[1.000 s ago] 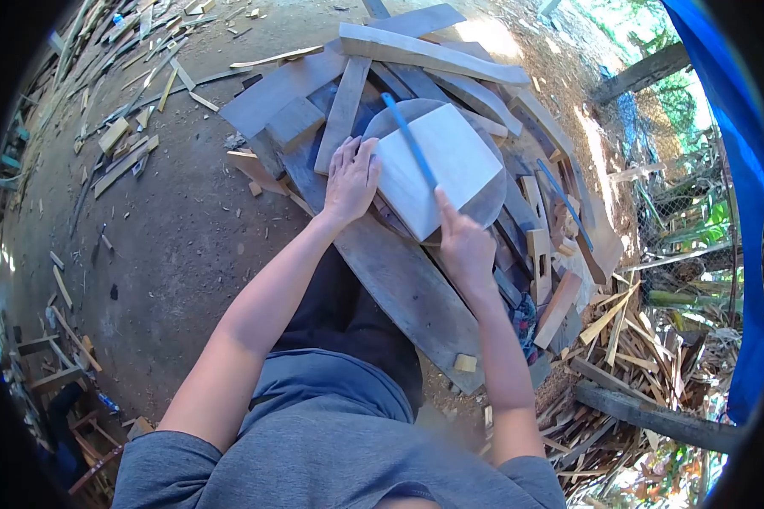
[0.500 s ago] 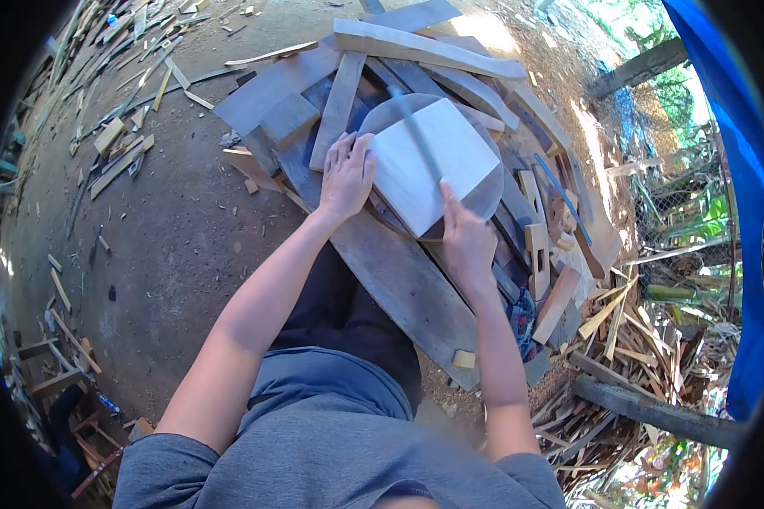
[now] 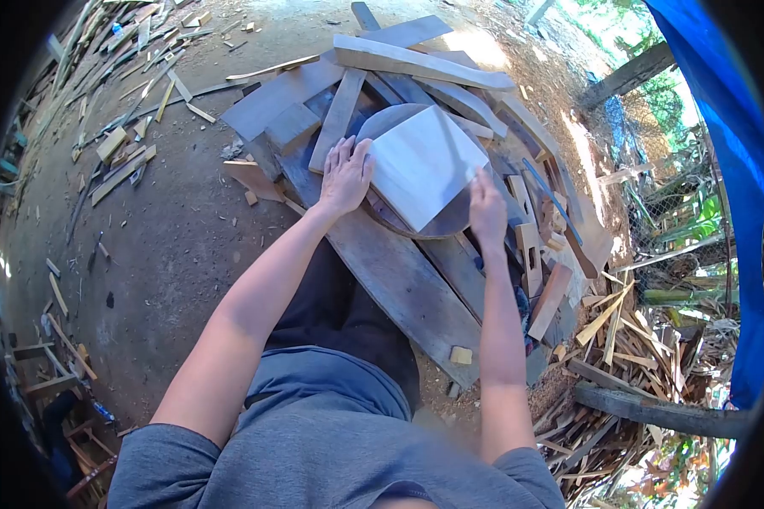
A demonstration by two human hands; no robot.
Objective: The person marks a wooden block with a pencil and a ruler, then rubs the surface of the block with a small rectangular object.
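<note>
A pale square wooden board (image 3: 424, 174) lies on a round dark wooden block (image 3: 386, 123). My left hand (image 3: 345, 176) is at the board's left edge, its fingers closed together over that edge and holding it. Near the right corner of the board, my right hand (image 3: 487, 210) is closed on a long, thin, dark file (image 3: 460, 153), badly smeared by motion; its shape is hard to make out now. The file passes across the upper right part of the board.
Planks (image 3: 420, 64) are stacked around the block. To the right lie a narrow blue-bladed tool (image 3: 552, 199) and slotted wood pieces (image 3: 530, 254). A small wood block (image 3: 461, 355) rests near my knees. Scraps (image 3: 123, 174) litter the ground, and a blue tarp (image 3: 721, 153) hangs at right.
My right hand has moved right and slightly up with the file, from the board's lower right edge to its right corner. My left hand keeps its place on the board.
</note>
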